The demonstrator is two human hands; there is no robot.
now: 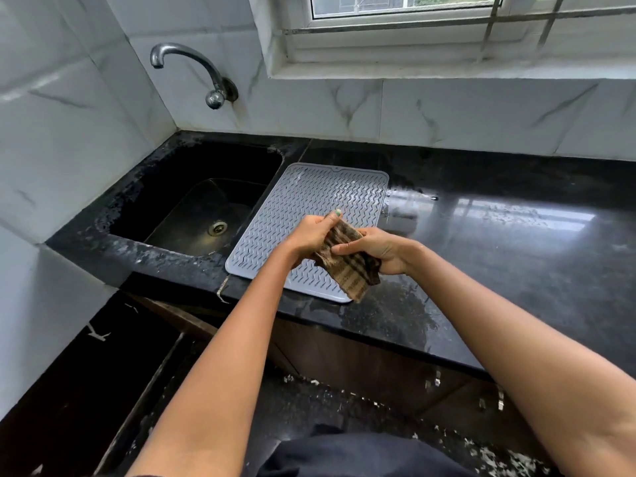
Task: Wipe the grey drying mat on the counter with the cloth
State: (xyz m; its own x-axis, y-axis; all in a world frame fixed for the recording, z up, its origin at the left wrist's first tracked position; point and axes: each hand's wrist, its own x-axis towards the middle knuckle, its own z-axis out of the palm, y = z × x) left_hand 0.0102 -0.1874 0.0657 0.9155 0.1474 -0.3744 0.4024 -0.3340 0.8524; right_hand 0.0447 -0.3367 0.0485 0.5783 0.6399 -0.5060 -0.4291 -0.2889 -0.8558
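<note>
Wiping not yet begun, as far as can be judged. Cloth point(347, 261), brown with dark stripes, held up between both hands, above the near right part of the grey drying mat point(306, 215), not pressed flat on it. Left hand point(311, 235) closed around the upper end of the cloth, thumb on top. Right hand point(377, 251) closed around the lower right part, fingers wrapped over the fabric. Loose corner hanging down past the near edge of the mat; cannot tell if touching the mat or not. Looks like gathering or folding of the cloth for a good grip, a preparing step only.

Mat lying flat on the black worktop point(499, 242), just beside the sink point(192, 208), left edge close along the sink rim. No clear sign on the ribbed surface of a wiped part against an unwiped part; impossible to say wet or dry from here. So probably the whole surface left to do: far end, middle, near end.

Long axis of the mat running from the front edge of the worktop toward the tiled wall point(447, 108), leaning a little to the right at the far end. Small notch in the far short edge, pointing to the wall. Raised ribs in wavy rows across the surface. Cloth long axis running slanted, from upper left at the left hand down to lower right.
</note>
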